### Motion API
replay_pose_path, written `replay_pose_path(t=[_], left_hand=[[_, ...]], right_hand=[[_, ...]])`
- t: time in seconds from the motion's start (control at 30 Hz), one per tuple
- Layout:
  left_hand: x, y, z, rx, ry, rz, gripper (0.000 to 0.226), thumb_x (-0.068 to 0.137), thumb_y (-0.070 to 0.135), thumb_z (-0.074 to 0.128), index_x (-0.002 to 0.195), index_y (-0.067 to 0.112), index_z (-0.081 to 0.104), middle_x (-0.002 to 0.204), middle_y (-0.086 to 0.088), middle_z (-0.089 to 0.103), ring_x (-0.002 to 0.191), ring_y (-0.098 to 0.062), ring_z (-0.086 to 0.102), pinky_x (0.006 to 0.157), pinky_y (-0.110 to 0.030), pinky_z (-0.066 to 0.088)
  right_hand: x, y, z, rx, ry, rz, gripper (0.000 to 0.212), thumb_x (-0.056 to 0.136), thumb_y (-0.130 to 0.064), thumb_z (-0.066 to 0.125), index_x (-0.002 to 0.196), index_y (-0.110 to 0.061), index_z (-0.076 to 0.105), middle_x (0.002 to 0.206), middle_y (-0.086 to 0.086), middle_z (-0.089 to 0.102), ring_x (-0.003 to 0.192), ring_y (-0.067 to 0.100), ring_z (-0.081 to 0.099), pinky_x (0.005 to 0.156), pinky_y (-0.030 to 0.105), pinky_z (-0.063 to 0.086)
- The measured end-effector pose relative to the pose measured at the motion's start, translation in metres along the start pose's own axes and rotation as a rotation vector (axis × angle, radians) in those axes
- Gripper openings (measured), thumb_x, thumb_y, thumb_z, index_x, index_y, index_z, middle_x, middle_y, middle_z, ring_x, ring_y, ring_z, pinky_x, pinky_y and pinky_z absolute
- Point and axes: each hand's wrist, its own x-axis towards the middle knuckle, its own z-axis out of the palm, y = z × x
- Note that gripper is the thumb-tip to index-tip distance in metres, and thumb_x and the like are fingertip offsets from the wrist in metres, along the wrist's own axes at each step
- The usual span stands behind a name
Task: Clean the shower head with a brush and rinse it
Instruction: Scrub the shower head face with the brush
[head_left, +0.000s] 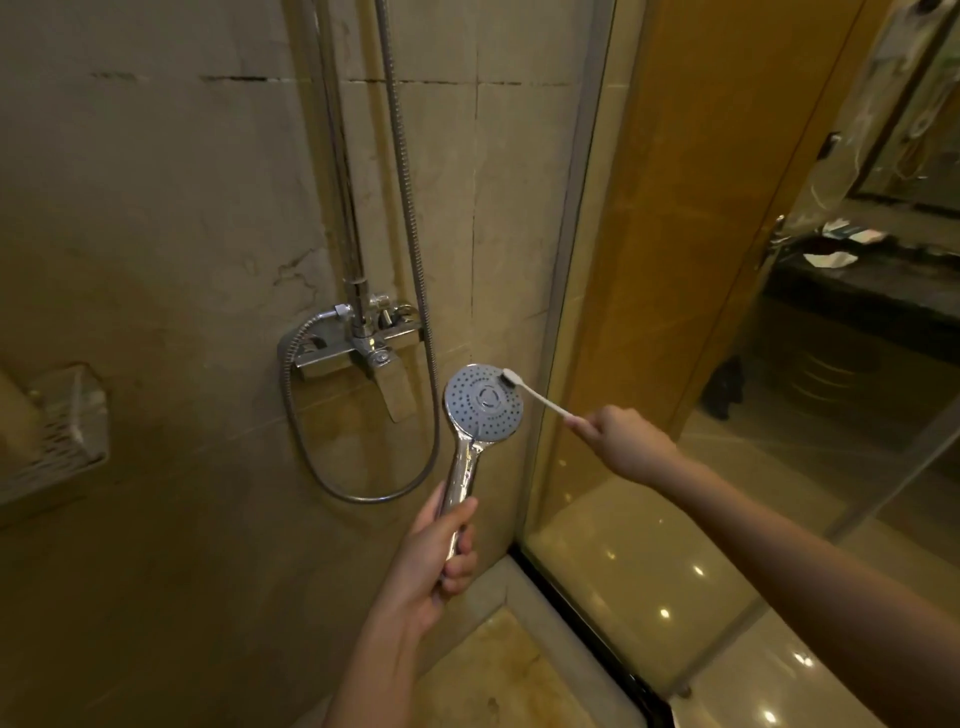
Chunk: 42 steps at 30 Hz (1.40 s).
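Holding shower head (483, 402) by beige wall (156, 234), prob. marble.

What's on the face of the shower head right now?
The white brush, held in the right hand, rests its bristle end on the upper right edge of the shower head, which the left hand grips by the handle. The nozzles under the bristles are covered.

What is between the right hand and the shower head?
Only the brush, held by the right hand, its bristles touching the shower head; head view.
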Motion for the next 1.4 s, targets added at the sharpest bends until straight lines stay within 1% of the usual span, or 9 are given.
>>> replay_pose_path(t=[0.2, 0.37, 0.5, 0.63, 0.77, 0.9, 1.03, 1.23, 1.4], left_hand=[[-0.004, 0.001, -0.016, -0.149, 0.018, -0.068, 0.01, 0.093, 0.016, 0.047, 0.095, 0.025, 0.05, 0.046, 0.005, 0.034, 0.026, 0.0, 0.023, 0.027, -0.006, 0.014], [-0.014, 0.001, -0.04, -0.2, 0.078, -0.084, 0.008, 0.092, 0.02, 0.048, 0.087, 0.024, 0.046, 0.046, 0.004, 0.036, 0.025, 0.0, 0.025, 0.027, -0.005, 0.015], [-0.024, 0.004, -0.059, -0.2, 0.153, -0.069, 0.011, 0.092, 0.02, 0.048, 0.082, 0.021, 0.044, 0.045, 0.004, 0.037, 0.025, -0.001, 0.026, 0.028, -0.005, 0.016], [-0.041, 0.012, -0.081, -0.16, 0.157, -0.057, 0.002, 0.093, 0.022, 0.048, 0.095, 0.023, 0.048, 0.045, 0.006, 0.039, 0.026, -0.001, 0.026, 0.028, -0.005, 0.017], [-0.06, 0.015, -0.107, -0.072, 0.19, -0.04, 0.005, 0.093, 0.022, 0.049, 0.096, 0.019, 0.046, 0.046, 0.006, 0.041, 0.027, -0.001, 0.028, 0.028, -0.007, 0.016], [-0.073, 0.015, -0.137, -0.031, 0.223, -0.038, 0.01, 0.092, 0.023, 0.051, 0.101, 0.02, 0.05, 0.049, 0.003, 0.041, 0.028, -0.002, 0.028, 0.031, -0.007, 0.016], [-0.084, 0.013, -0.167, -0.021, 0.212, -0.031, 0.015, 0.094, 0.025, 0.049, 0.109, 0.026, 0.051, 0.05, 0.004, 0.041, 0.029, -0.003, 0.03, 0.032, -0.007, 0.018], [-0.095, 0.019, -0.198, -0.002, 0.219, -0.033, 0.013, 0.095, 0.025, 0.046, 0.107, 0.026, 0.051, 0.05, 0.005, 0.041, 0.028, -0.003, 0.029, 0.033, -0.008, 0.017], [-0.1, 0.023, -0.212, -0.046, 0.195, -0.027, 0.016, 0.096, 0.024, 0.045, 0.111, 0.025, 0.05, 0.046, 0.006, 0.042, 0.028, -0.004, 0.029, 0.033, -0.009, 0.018]], right_hand=[[0.006, -0.016, -0.002, 0.044, -0.092, -0.079, 0.046, 0.098, -0.047, 0.04, 0.065, -0.017, 0.051, 0.058, -0.001, 0.046, 0.054, 0.015, 0.044, 0.056, 0.029, 0.038], [0.001, -0.056, 0.01, 0.06, -0.138, -0.195, 0.045, 0.101, -0.039, 0.035, 0.074, -0.015, 0.062, 0.068, 0.002, 0.056, 0.065, 0.018, 0.055, 0.07, 0.041, 0.05], [-0.007, -0.111, 0.025, 0.072, -0.069, -0.463, 0.027, 0.101, -0.033, 0.037, 0.092, -0.019, 0.057, 0.076, 0.0, 0.059, 0.075, 0.022, 0.058, 0.073, 0.048, 0.049], [-0.02, -0.188, 0.038, 0.149, -0.032, -0.839, 0.006, 0.098, -0.029, 0.045, 0.096, -0.028, 0.051, 0.069, -0.013, 0.053, 0.068, 0.01, 0.054, 0.066, 0.04, 0.047], [-0.036, -0.273, 0.061, 0.216, -0.003, -1.108, 0.019, 0.087, -0.02, 0.056, 0.103, -0.016, 0.065, 0.084, -0.005, 0.059, 0.079, 0.014, 0.057, 0.072, 0.033, 0.047], [-0.044, -0.337, 0.097, 0.312, 0.001, -1.141, 0.027, 0.087, -0.008, 0.056, 0.112, -0.018, 0.058, 0.091, -0.007, 0.061, 0.084, 0.02, 0.062, 0.074, 0.034, 0.049], [-0.038, -0.38, 0.133, 0.193, 0.026, -1.168, 0.017, 0.087, -0.009, 0.055, 0.103, -0.016, 0.057, 0.092, -0.001, 0.065, 0.078, 0.026, 0.059, 0.07, 0.035, 0.045], [-0.029, -0.413, 0.171, 0.047, 0.069, -1.06, 0.016, 0.091, -0.021, 0.053, 0.104, -0.026, 0.06, 0.107, -0.001, 0.068, 0.104, 0.025, 0.059, 0.09, 0.04, 0.034], [-0.03, -0.419, 0.19, 0.001, 0.155, -1.073, 0.017, 0.091, -0.024, 0.055, 0.102, -0.028, 0.067, 0.107, -0.003, 0.07, 0.107, 0.021, 0.058, 0.095, 0.038, 0.028]])
